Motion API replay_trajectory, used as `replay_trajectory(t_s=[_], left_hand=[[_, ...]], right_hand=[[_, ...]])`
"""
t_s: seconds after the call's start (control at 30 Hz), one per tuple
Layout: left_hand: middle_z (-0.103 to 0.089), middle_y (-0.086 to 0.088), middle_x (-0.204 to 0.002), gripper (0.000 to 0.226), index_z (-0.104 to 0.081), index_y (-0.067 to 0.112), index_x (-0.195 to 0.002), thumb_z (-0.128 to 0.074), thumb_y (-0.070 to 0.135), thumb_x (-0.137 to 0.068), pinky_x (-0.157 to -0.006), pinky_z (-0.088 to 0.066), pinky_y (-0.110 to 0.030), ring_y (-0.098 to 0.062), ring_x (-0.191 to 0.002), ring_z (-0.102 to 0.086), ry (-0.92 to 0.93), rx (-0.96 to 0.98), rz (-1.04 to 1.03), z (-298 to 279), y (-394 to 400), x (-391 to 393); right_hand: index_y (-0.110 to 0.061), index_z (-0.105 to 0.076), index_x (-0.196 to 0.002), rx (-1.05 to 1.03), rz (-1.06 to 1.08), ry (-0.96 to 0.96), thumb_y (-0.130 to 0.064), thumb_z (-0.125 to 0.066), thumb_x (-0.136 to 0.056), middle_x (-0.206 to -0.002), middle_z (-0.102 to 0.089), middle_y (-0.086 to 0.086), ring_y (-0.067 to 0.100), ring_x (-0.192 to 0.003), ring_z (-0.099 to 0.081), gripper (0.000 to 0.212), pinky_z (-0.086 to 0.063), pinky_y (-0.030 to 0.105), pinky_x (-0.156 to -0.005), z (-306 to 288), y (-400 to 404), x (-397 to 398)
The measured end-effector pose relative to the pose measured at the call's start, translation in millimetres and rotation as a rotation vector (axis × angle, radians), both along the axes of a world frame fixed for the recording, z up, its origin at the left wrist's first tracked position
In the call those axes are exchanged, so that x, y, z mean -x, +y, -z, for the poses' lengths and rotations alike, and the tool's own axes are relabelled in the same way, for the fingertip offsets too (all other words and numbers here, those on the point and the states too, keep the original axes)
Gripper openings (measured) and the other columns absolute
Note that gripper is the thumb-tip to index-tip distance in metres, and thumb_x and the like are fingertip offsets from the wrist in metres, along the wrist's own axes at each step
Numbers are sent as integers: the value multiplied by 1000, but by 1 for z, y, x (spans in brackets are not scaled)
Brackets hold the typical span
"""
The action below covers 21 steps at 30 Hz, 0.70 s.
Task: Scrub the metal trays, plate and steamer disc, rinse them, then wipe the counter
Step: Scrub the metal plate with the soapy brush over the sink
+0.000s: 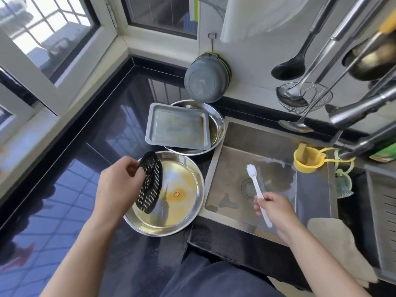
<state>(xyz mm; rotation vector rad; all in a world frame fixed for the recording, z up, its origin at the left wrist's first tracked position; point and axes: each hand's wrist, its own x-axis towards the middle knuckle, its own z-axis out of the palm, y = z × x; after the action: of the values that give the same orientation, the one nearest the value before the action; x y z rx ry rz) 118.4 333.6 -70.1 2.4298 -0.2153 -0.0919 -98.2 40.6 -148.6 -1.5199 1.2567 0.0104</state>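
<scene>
Over the round tray [184,202], the left hand [116,189] holds the steamer disc [150,183].

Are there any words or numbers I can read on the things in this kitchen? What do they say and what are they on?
No words or numbers can be read here.
The green packet at the right edge may have printing, but it is too blurred and cut off to read.
The rectangular tray, round plate, black steamer disc, white brush and grey bowl show no writing.
</scene>
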Motion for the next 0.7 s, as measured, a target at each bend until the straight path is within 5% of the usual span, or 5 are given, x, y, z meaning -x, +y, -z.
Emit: replay_trajectory(t_s=[0.2, 0.37, 0.47, 0.57, 0.7], left_hand=[[-44, -2, -62, 27, -39, 11, -72, -61, 7, -88, -54, -32, -39, -36, -59, -43, -316, -282, 190, 9, -16, -1], [-64, -1, -78, 7, -60, 16, -83, -60, 17, -90, -66, -42, -36, -30, -80, -58, -11, -53, -98, 16, -20, -11], [-72, -13, -94, 4, -66, 9, -91, -67, 12, -94, -56, -55, -25, -25, -80, -69, 310, 341, -284, 30, -23, -33], [-70, -32, -106, 9, -63, -1, -99, -68, 4, -94, -72, -64, -44, -40, -87, -75, 560, 667, -360, 55, -41, -64], [-71, -17, -96, 12, -64, 7, -95, -71, 12, -85, -71, -65, -52, -37, -82, -75, 504, 579, -257, 68, -84, -103]], right_hand=[[-2, -71, -90, -24, 6, -14, 1, -51, -99, -90, -71, 16, 24, -82, -67, 22, -59, 40, -84, -1, 5, 8], [-4, -71, -92, -28, 27, -24, -2, -51, -100, -91, -72, 14, 25, -86, -68, 22, -60, 43, -89, -4, 5, 21], [-4, -71, -92, -22, 48, -25, -1, -51, -101, -93, -72, 16, 27, -88, -69, 23, -59, 43, -90, -9, 3, 30], [-4, -71, -93, -9, 78, -26, -1, -51, -102, -96, -72, 17, 26, -89, -69, 22, -59, 37, -82, -15, 2, 35], [-6, -71, -94, 0, 55, -5, -4, -50, -103, -98, -72, 15, 26, -93, -71, 23, -60, 33, -81, -22, 5, 41]])
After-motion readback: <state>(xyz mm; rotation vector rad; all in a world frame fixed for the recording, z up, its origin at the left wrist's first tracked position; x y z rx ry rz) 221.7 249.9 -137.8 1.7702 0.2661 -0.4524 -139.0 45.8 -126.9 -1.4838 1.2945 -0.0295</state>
